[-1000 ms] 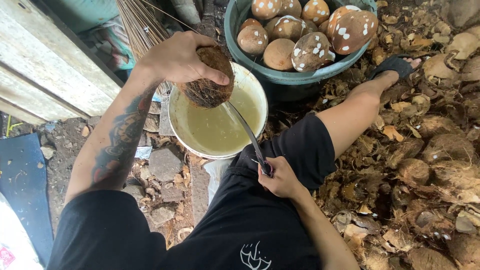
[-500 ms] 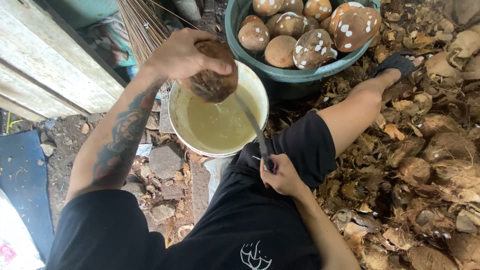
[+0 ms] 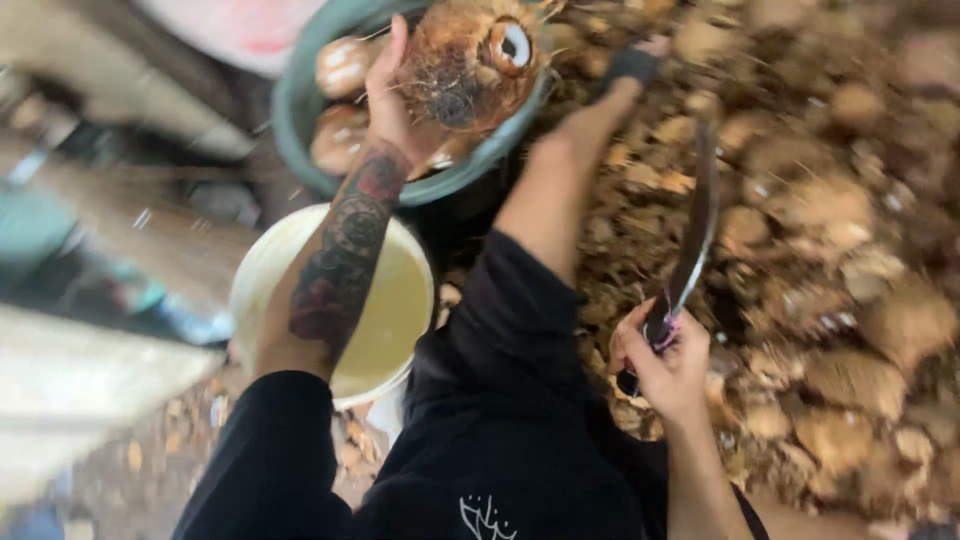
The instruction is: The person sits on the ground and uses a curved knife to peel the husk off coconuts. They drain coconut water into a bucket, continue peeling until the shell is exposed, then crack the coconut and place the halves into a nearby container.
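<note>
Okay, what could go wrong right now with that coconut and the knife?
1. The left hand holds the coconut above the green basin; a slip might knock the coconuts inside.
2. The right hand points the long blade up near the bare leg; a careless swing could cut it.
3. The pale bucket of liquid sits under the forearm and could be bumped.

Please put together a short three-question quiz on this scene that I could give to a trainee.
1. True or false: the left hand holds a husked coconut over the green basin.
2. What does the right hand grip?
A. a long curved blade
B. a brush
C. a ladle
3. Fill in: the white bucket under the left forearm holds a pale ______ liquid.

Key
1. True.
2. A: the blade points up and away over the husk pile, clear of the coconut.
3. Yellowish.
</note>
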